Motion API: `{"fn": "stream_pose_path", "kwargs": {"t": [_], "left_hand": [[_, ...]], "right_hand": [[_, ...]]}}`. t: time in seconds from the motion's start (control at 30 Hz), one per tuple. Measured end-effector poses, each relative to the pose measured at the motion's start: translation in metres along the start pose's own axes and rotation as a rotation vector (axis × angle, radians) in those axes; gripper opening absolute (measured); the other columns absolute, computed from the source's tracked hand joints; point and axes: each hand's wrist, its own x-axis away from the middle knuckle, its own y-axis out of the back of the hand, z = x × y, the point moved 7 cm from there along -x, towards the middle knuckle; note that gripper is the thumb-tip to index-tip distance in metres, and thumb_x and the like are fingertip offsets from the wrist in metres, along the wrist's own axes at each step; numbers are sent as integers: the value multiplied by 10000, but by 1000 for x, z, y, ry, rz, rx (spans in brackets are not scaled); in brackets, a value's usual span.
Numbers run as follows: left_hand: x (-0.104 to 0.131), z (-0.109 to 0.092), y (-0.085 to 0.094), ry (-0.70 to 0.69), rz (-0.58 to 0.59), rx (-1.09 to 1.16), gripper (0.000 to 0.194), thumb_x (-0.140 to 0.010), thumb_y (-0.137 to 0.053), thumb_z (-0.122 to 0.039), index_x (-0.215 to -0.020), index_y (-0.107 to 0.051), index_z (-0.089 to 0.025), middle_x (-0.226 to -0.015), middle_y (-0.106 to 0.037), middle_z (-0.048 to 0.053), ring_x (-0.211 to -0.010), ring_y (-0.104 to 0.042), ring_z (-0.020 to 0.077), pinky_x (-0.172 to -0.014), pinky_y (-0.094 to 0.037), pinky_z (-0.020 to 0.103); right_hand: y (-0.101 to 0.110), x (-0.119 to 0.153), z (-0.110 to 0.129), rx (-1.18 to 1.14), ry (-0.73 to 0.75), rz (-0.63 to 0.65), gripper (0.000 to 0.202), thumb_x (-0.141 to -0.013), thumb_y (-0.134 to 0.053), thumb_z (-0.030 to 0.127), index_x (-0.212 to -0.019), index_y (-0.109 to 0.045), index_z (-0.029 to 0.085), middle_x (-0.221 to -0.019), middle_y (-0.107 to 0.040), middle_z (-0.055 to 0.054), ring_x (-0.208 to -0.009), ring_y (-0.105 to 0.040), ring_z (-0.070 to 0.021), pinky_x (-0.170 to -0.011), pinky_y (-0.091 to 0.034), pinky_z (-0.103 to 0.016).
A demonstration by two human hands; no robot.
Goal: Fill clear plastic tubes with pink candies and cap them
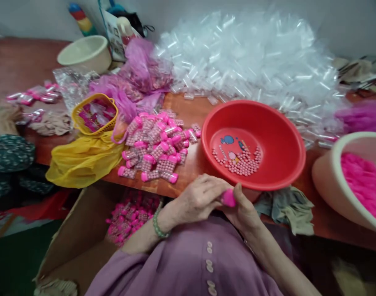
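Note:
Just in front of the red basin [286, 172], at the table's near edge, my two hands meet around a small bottle with a pink cap [229, 198]. My left hand [198, 199], a green bead bracelet at its wrist, closes its fingers over the bottle's body, which is mostly hidden. My right hand [246, 211] grips from the other side, thumb upright beside the cap. Small pink beads [245, 164] lie on the basin floor. Left of the basin is a pile of clear bottles [158, 144] with pink caps, filled with beads.
Clear empty tubes [249, 57] are heaped at the back. A pale tub [329, 172] of pink caps [363, 181] stands right. Leftward are a yellow basket [95, 129], a yellow bag [83, 162] and another person's hand [5, 117]. Below, a cardboard box [73, 238] holds more bottles.

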Motion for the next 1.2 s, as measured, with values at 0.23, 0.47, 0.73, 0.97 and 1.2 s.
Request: {"fn": "stream_pose_path", "kwargs": {"t": [0.23,0.47,0.73,0.97,1.2], "left_hand": [[-7,119,109,333,-225,-583,377,-933,-540,-365,-1233,-600,-145,-1101,-705,144,-1057,-625,305,-964,-473,508],[-27,185,132,578,-113,-780,512,-829,-617,-263,-1291,-519,-65,-1364,-570,191,-1344,-409,445,-1125,-283,690],[-60,104,45,216,-174,-489,337,-928,-551,-250,-1238,-608,-131,-1311,-623,162,-1321,-527,297,-1140,-436,505],[-71,68,-35,34,105,-468,213,-945,-479,-127,-1051,-654,-70,-1052,-724,167,-969,-693,264,-880,-602,416],[-97,113,-2,89,19,-577,423,-921,-506,-313,-1242,-614,-59,-1282,-628,254,-1292,-538,403,-1064,-466,597]], "right_hand": [[8,19,18,496,-65,117,448,-835,-708,469,-1194,-674,202,-1047,-711,-84,-964,-677,-202,-897,-544,-368],[41,41,73,750,75,-93,291,-857,-691,350,-1098,-705,186,-982,-743,-55,-859,-703,-162,-790,-574,-296],[129,-8,134,1365,130,-356,260,-916,-608,331,-1086,-707,161,-1062,-750,-109,-959,-705,-235,-887,-551,-386],[183,16,211,1625,365,-776,348,-929,-549,403,-1149,-700,180,-1083,-739,-123,-971,-691,-271,-896,-535,-434],[333,110,215,1839,-274,-970,351,-861,-557,359,-1016,-730,97,-937,-731,-209,-843,-684,-341,-775,-525,-474]]}}
